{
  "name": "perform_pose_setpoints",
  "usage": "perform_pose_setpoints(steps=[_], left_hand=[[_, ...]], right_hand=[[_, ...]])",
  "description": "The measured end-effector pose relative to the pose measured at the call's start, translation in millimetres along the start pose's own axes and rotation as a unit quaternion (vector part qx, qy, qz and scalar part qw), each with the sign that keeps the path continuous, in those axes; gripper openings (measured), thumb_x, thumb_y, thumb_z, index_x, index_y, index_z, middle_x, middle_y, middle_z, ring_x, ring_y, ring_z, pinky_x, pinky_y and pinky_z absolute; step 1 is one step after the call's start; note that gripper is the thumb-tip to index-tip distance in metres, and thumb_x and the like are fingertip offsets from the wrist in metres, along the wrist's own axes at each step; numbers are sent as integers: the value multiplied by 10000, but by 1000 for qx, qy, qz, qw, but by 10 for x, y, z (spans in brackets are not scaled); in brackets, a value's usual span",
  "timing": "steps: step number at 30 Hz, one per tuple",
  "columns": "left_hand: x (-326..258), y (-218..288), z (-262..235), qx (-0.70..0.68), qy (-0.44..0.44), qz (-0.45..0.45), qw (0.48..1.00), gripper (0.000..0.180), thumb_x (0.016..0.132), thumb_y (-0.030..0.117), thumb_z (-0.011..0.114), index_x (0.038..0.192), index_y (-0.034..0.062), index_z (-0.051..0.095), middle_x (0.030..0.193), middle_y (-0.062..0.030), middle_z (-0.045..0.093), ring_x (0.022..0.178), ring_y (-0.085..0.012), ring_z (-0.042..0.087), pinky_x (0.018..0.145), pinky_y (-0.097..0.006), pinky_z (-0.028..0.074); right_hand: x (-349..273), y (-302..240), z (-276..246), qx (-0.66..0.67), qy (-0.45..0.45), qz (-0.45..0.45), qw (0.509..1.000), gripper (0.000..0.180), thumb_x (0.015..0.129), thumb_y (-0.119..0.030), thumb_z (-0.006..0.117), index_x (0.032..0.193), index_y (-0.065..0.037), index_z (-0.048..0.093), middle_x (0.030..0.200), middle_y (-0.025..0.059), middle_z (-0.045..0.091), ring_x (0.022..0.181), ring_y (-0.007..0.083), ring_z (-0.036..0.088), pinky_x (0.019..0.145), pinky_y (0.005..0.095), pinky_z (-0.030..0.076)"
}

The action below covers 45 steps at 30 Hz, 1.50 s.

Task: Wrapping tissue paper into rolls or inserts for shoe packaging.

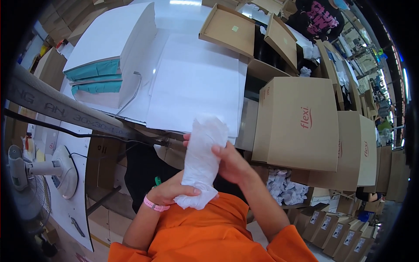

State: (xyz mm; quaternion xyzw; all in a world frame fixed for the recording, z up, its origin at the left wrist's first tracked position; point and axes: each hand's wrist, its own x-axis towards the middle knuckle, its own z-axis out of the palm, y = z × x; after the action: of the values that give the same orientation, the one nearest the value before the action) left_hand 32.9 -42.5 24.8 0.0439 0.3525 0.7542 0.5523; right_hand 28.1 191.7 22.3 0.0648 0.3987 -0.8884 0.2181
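A long, crumpled bundle of white tissue paper (201, 159) is held in front of my body, tilted slightly, its far end over the table's near edge. My left hand (169, 191) grips its lower end with the thumb on top. Higher up, my right hand (231, 163) is closed around the right side, thumb on the paper and fingers mostly behind it. Whether anything lies inside the paper is hidden. Beyond the bundle, large flat white sheets (192, 87) are spread on the white table (181, 17).
A tall stack of white paper (115, 39) with teal wrapping stands at the table's left. Open cardboard boxes (301, 122) line the right side. Crumpled paper (286, 188) lies below them. A metal bar (65, 107), a black cable (56, 125) and a fan (35, 183) are on the left.
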Motion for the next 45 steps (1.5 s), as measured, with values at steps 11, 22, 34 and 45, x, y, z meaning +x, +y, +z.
perform_pose_setpoints(steps=[11, 22, 34, 45], left_hand=[[-11, -524, -316, -262, 39, 52, 963, 541, 1090, 203, 701, 1569, 12, 536, 1386, -138, 717, 1254, -248, 743, 1017, -416, 638], [100, -199, 83, -176, 26, 84, 981, 1038, 1020, 435, 806, 1809, 175, 185, 1677, -116, 488, 1442, -274, 621, 1168, -447, 552], [291, -427, -152, 400, 212, 307, 837, 957, 965, 345, 908, 1674, -29, 386, 1704, -197, 484, 1478, -265, 558, 1234, -393, 442], [-192, -16, 54, 189, 65, 153, 968, 881, 823, 169, 1028, 1516, 48, 498, 1735, -257, 468, 1583, -316, 520, 1273, -449, 467]], right_hand=[[-344, 53, 383, -526, -81, -221, 817, 574, 902, -75, 783, 1468, -171, 763, 1588, 65, 695, 1684, 405, 372, 1393, 588, 139], [-684, 358, 231, -663, 18, -250, 705, 656, 1098, -250, 629, 1732, -192, 471, 1868, 125, 284, 1742, 494, 19, 1368, 681, -10], [-767, 656, 297, 154, 157, -17, 975, 491, 1110, -151, 759, 1548, -87, 545, 1365, 20, 665, 1237, 114, 636, 1043, 348, 556], [-884, 394, 224, -230, 33, -45, 972, 740, 894, 97, 781, 1586, -56, 568, 1387, 86, 704, 1212, 178, 721, 919, 347, 651]])
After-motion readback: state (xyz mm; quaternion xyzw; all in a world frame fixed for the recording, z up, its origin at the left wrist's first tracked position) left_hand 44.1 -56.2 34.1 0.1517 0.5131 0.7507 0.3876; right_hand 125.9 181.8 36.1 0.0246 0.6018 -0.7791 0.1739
